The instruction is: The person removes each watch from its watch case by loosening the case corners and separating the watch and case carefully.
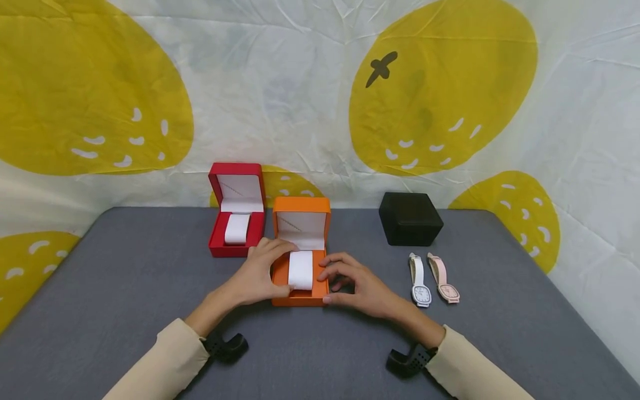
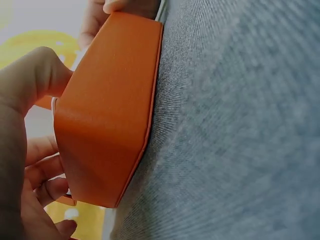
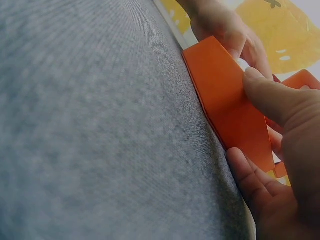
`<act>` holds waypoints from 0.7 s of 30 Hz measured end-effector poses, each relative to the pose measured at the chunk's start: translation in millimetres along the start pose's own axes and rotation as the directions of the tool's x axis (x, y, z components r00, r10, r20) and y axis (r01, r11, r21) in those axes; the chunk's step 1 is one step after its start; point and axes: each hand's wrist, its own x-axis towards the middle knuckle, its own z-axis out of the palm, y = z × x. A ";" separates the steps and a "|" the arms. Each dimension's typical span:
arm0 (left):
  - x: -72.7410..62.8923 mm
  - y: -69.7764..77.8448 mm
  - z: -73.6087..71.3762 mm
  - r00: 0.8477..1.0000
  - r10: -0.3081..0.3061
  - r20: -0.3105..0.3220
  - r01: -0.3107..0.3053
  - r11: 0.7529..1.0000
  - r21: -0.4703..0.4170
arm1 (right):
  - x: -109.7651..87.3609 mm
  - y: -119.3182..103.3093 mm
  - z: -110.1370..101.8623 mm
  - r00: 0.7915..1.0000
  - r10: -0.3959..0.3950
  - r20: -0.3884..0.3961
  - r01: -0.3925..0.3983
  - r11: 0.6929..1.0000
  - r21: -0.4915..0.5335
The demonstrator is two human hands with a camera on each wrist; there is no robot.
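An orange watch box (image 1: 300, 301) stands with its lid up at the middle of the table, a white watch cushion (image 1: 301, 270) inside. My left hand (image 1: 260, 272) reaches over the box's left side. Its thumb lies at the cushion's near end and its index finger at the far end, pinching it. My right hand (image 1: 357, 286) holds the box's right side, with the thumb (image 3: 267, 92) on the front top edge and fingers along the side wall. In the left wrist view, the orange front wall (image 2: 107, 95) hides the cushion.
A red watch box (image 1: 237, 251), lid up with a white cushion, stands behind on the left. A black box (image 1: 411, 219) is at the back right. Before it lie a white watch (image 1: 419, 280) and a pink watch (image 1: 444, 279). A patterned cloth (image 1: 300, 83) hangs behind the grey table (image 1: 310, 355).
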 end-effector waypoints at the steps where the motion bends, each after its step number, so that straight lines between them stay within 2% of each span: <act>1: -0.5 0.0 0.1 1.000 -0.009 -0.005 0.010 1.000 0.001 | 0.1 0.0 -0.1 1.000 -0.002 0.000 0.002 1.000 0.001; 5: 0.0 3.3 1.4 1.000 -0.030 -0.010 0.030 0.999 0.023 | 0.6 0.2 -0.5 1.000 -0.024 -0.004 0.024 1.000 0.004; 15: 0.8 10.3 4.9 0.995 -0.097 0.001 0.097 0.995 -0.003 | -0.8 3.9 1.8 0.999 -0.039 -0.014 0.039 0.999 0.001; 21: 0.1 12.1 4.1 0.991 -0.134 0.016 0.134 0.991 -0.017 | 0.0 -12.1 1.1 0.999 -0.041 -0.017 0.041 0.999 -0.010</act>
